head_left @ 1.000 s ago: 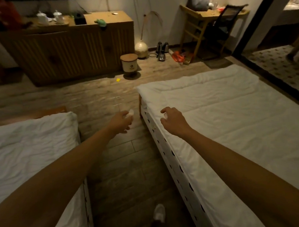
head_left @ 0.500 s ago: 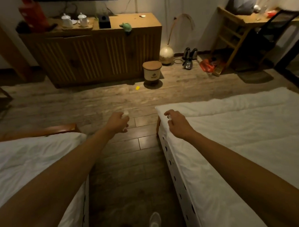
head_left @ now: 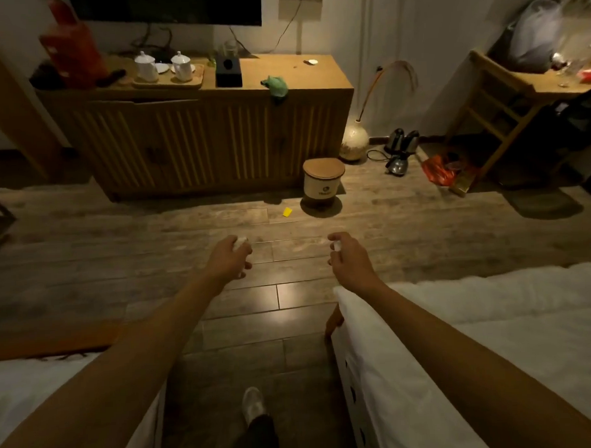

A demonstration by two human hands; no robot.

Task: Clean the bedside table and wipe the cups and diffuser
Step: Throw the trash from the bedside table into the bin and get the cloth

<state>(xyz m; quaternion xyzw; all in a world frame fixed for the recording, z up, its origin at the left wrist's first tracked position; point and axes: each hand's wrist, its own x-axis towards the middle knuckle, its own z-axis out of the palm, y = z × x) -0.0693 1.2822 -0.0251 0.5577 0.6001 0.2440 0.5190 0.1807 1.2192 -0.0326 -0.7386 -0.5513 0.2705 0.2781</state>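
Dim bedroom, wooden floor (head_left: pixel 120 265) running between two white beds.
Left bed (head_left: pixel 30 387) at the left edge; the left hand (head_left: pixel 229 257) curls round a small white wad (head_left: pixel 240 241), the right hand (head_left: pixel 348 257) pinches another white scrap (head_left: pixel 336 246), too small to judge its axis. Two lidded white cups (head_left: pixel 163 66) stand upright on a tray on the far desk (head_left: pixel 281 75); right bed (head_left: pixel 529 332) alongside.

Wood and cloth, dimly lit.
Glossy plank floor (head_left: pixel 300 294); slatted wooden cabinet (head_left: pixel 195 140); white cloth bedding (head_left: pixel 495 343); glazed white teapots (head_left: pixel 145 66).
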